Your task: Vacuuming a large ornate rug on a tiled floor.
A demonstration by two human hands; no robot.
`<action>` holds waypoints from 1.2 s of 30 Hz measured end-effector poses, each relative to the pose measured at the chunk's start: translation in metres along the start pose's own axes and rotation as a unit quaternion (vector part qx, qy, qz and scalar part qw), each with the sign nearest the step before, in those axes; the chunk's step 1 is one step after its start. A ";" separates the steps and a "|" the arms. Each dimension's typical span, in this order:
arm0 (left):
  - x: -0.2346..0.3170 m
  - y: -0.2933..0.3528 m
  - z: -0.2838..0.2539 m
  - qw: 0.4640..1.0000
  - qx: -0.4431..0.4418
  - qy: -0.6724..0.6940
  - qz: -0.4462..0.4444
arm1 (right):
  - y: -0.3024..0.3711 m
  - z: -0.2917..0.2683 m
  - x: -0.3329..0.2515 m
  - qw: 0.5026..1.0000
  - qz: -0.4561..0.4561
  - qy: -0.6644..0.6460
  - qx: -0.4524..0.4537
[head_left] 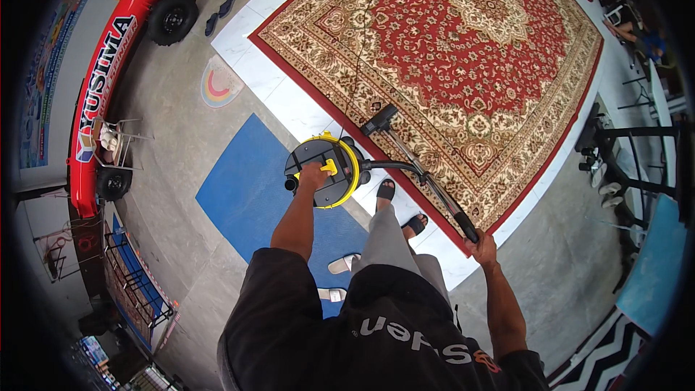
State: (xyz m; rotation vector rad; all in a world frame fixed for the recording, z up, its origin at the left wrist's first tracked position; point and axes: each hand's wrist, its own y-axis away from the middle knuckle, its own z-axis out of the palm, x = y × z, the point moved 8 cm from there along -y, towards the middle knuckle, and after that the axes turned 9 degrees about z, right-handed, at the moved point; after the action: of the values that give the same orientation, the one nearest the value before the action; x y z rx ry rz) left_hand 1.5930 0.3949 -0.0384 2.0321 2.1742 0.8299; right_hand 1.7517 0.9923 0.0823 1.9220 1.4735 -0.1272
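A round black-and-yellow vacuum cleaner (pixel 313 150) stands in front of me, at the edge of a blue mat. My left hand (pixel 312 175) is closed around the yellow handle (pixel 330 166) on its lid. In my right hand (pixel 483 250) is the black grip end of the vacuum wand (pixel 443 195). The wand slants away to the left, and its black floor head (pixel 379 120) rests on the near border of a red and cream patterned carpet (pixel 470 65). A black hose (pixel 394 164) runs between the canister and the wand.
My sandalled feet (pixel 386 190) stand on white tiles between canister and carpet. Grey-white slippers (pixel 342 264) lie on the blue mat (pixel 242 174). A thin dark cord (pixel 357 65) crosses the carpet. At left are a red wheeled vehicle (pixel 108 65) and a chair (pixel 116 141); black racks stand right.
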 end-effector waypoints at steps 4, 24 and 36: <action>-0.012 0.014 0.018 0.994 -0.062 0.074 -0.057 | -0.030 -0.002 0.011 0.997 0.036 0.029 -0.064; 0.026 0.021 0.009 0.933 0.162 0.053 -0.316 | -0.303 0.191 -0.293 0.979 -0.041 0.048 -0.194; 0.028 0.026 -0.012 0.914 0.251 0.089 -0.305 | -0.252 0.177 -0.307 0.984 -0.020 0.103 -0.143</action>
State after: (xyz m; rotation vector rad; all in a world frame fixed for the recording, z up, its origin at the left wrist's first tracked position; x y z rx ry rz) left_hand 1.6084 0.4168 -0.0085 1.2593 3.1159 0.4094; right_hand 1.4814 0.6690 -0.0222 1.7117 1.5704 0.2591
